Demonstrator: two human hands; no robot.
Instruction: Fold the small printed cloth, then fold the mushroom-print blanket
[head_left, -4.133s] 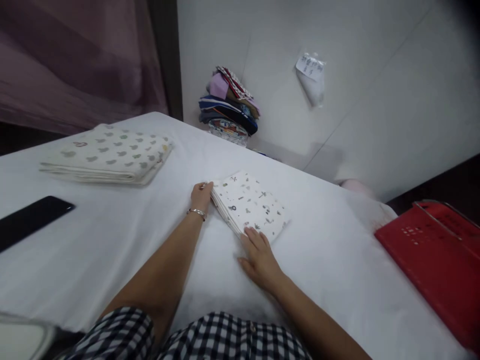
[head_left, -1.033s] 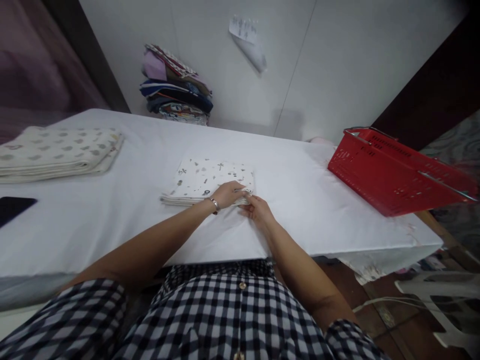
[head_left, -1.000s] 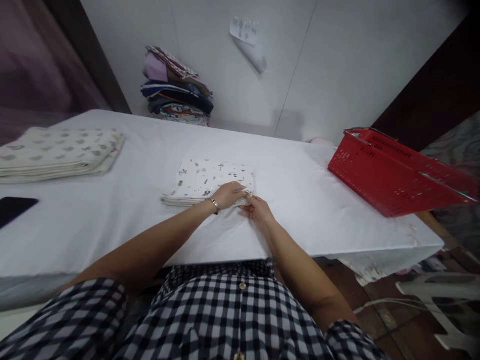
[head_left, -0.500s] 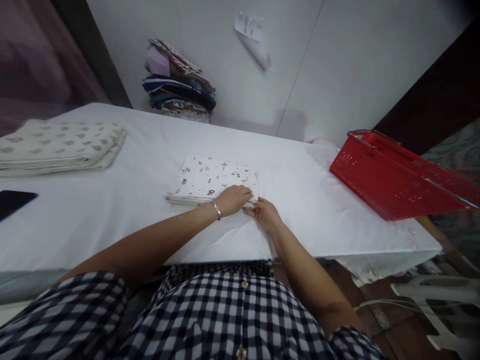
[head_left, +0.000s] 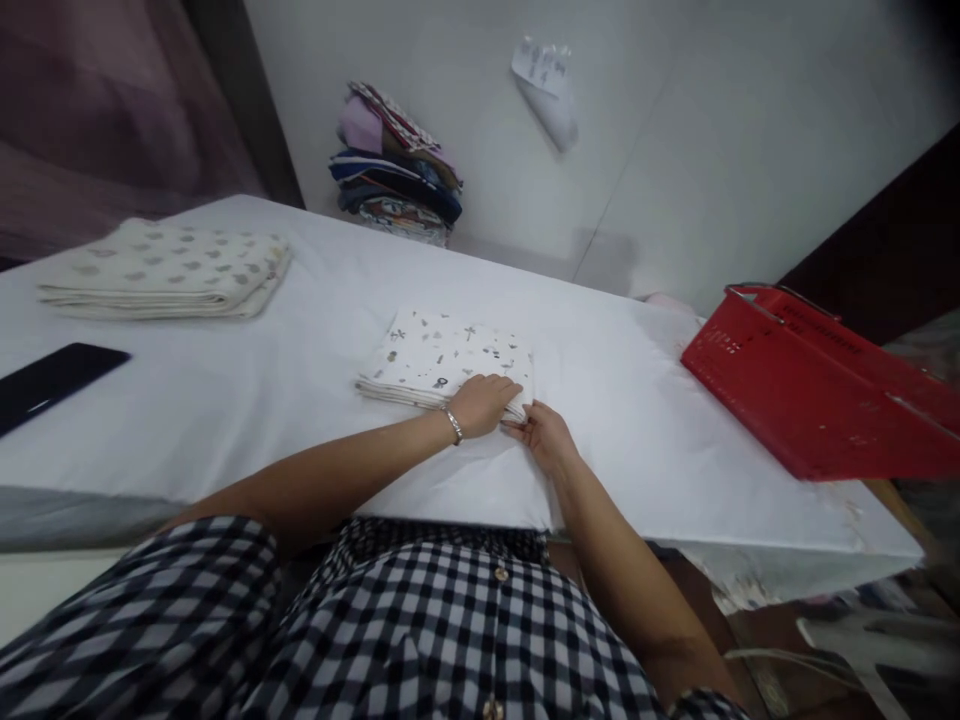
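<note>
A folded white cloth (head_left: 450, 352) printed with small dark motifs lies flat in front of me on the white-covered table (head_left: 360, 290). My left hand (head_left: 486, 402) rests on top of its near right part, palm down with the fingers stretched toward the right. At the near right corner, my right hand (head_left: 546, 434) pinches the cloth's layered edge between thumb and fingers. The fingertips of both hands are close together there. Several layers show along the cloth's near edge.
At the left lie a larger folded cloth (head_left: 172, 270) with leaf-like prints and a dark flat device (head_left: 64, 380). A red plastic basket (head_left: 810, 390) stands at the right end. Behind the table is a stack of folded fabrics (head_left: 397, 175); a paper (head_left: 546, 90) hangs on the wall.
The camera view has turned left, so everything appears shifted to the right. Both hands keep about the same place on the cloth.
</note>
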